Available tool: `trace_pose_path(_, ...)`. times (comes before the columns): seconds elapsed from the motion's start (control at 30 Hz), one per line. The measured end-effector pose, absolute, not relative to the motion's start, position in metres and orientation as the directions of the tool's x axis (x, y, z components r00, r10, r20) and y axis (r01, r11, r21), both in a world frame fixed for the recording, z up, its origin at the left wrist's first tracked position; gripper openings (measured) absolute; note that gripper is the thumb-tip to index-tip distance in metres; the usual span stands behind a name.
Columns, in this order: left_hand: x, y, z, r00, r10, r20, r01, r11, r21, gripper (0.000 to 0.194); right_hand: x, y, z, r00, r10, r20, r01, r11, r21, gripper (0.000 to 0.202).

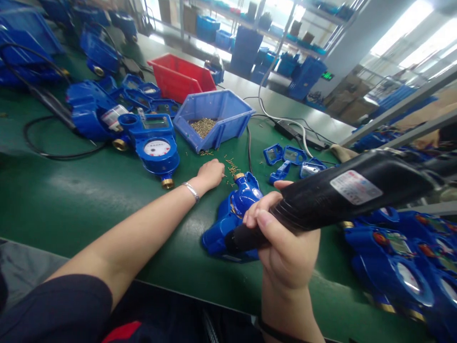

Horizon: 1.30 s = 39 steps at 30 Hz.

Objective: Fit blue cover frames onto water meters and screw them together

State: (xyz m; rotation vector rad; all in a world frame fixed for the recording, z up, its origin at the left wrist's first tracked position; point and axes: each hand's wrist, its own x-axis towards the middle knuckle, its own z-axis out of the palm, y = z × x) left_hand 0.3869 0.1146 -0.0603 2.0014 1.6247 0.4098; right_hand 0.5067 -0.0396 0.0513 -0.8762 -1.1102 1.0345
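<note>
My right hand (285, 238) is wrapped round a black electric screwdriver (321, 195) with a white label, its tip end pointing down to the left. Behind and below it, a blue water meter (223, 221) lies on the green bench, partly covered by the tool and hand. My left hand (211, 174) rests on the bench with its fingers curled together, beside loose brass-coloured screws (233, 166). Whatever its fingertips hold is too small to make out. Just beyond it stands a blue bin (228, 124) with a heap of small screws (203, 126).
A red bin (182, 76) stands behind the blue one. Assembled blue meters (157, 147) are at the left, and opened meters (400, 271) with bare circuit boards at the right. Blue covers (294, 155) and cables (250, 147) lie toward the back right.
</note>
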Motion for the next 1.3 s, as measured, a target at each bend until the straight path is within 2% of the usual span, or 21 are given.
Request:
trace_pose_path(0.23,0.369,0.089,-0.027,0.241,0.965,-0.102,0.762,-0.123,0.636,0.015,0.510,-0.039,0.051,0.087,0.953,0.291,-0.186,0.302,-0.935,0.035)
trace_pose_path(0.43,0.371,0.035,0.015,0.485,0.854,-0.190,0.634,-0.193,0.749,0.018,0.512,-0.037,0.057,0.002,0.962,0.274,-0.242,0.267,-0.933,0.036)
trace_pose_path(0.67,0.387,0.024,0.024,0.483,0.866,-0.131,0.694,-0.287,0.660,0.020,0.517,-0.037,0.084,-0.018,0.945,0.327,-0.293,0.308,-0.905,0.038)
trace_pose_path(0.9,0.392,0.025,0.031,0.475,0.861,-0.179,0.734,-0.276,0.620,0.016,0.532,-0.033,0.106,0.181,0.890,0.419,-0.235,0.453,-0.860,0.036)
trace_pose_path(1.1,0.384,0.026,0.015,0.428,0.873,-0.233,0.669,-0.133,0.731,0.011,0.532,-0.020,0.103,0.465,0.745,0.477,-0.081,0.573,-0.816,0.026)
trace_pose_path(1.23,0.370,0.007,-0.012,0.247,0.930,-0.273,0.552,0.097,0.828,0.051,0.523,-0.009,0.094,0.546,0.690,0.474,0.001,0.566,-0.824,0.026)
trace_pose_path(1.3,0.365,-0.006,-0.023,0.236,0.887,-0.397,0.333,0.310,0.891,0.069,0.518,-0.004,0.089,0.551,0.700,0.453,-0.006,0.547,-0.837,0.028)
